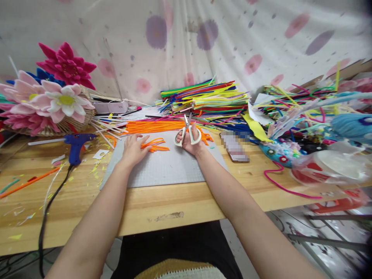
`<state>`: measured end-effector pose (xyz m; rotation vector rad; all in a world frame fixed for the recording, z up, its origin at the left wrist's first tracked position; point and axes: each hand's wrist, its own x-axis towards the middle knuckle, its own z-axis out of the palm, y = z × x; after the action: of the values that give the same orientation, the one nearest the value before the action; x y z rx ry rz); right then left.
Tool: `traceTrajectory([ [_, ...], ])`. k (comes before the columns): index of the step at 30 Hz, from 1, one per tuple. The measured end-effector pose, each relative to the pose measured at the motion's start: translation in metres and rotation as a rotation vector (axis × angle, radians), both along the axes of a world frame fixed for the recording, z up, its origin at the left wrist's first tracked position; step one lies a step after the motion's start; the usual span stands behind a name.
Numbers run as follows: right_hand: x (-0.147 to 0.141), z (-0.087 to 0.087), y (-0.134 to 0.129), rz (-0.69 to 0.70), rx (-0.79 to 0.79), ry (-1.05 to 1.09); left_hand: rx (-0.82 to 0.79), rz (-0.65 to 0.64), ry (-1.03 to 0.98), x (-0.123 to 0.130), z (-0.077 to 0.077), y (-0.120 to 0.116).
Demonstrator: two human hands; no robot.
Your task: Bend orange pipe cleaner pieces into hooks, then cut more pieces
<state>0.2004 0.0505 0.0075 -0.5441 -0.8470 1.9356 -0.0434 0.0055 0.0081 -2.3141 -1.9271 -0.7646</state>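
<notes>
My left hand (134,150) lies on the grey cutting mat (165,170), its fingers spread and touching the left ends of several short orange pipe cleaner pieces (159,148). To the right, my right hand (192,144) holds a pair of scissors (186,131) with pale handles. The scissor blades point away from me, slightly parted. Behind both hands, a bundle of long orange pipe cleaners (157,126) lies across the back of the mat. More short orange pieces (207,136) sit just right of the scissors.
A blue glue gun (74,147) with a black cord stands at left, near fluffy flowers (65,99). Coloured pipe cleaners (203,97) are piled at the back. At right are a phone (235,147), a plastic-wrapped tub (328,166) and a loose pink pipe cleaner (287,190).
</notes>
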Motion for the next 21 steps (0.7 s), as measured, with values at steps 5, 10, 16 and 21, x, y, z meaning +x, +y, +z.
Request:
traceTrajectory([
  [5,0.000,-0.004,0.001,0.045,0.045,-0.047,-0.011,0.091,-0.094,0.001,0.017,0.027],
  [10,0.000,-0.005,-0.001,0.065,0.093,-0.064,-0.127,0.128,0.115,-0.001,0.011,0.064],
  [16,0.001,-0.006,-0.001,0.051,0.090,-0.092,-0.155,0.049,0.267,-0.003,0.002,0.078],
  [21,0.000,-0.009,-0.001,0.032,0.120,-0.097,-0.088,0.030,0.278,-0.010,0.024,0.076],
])
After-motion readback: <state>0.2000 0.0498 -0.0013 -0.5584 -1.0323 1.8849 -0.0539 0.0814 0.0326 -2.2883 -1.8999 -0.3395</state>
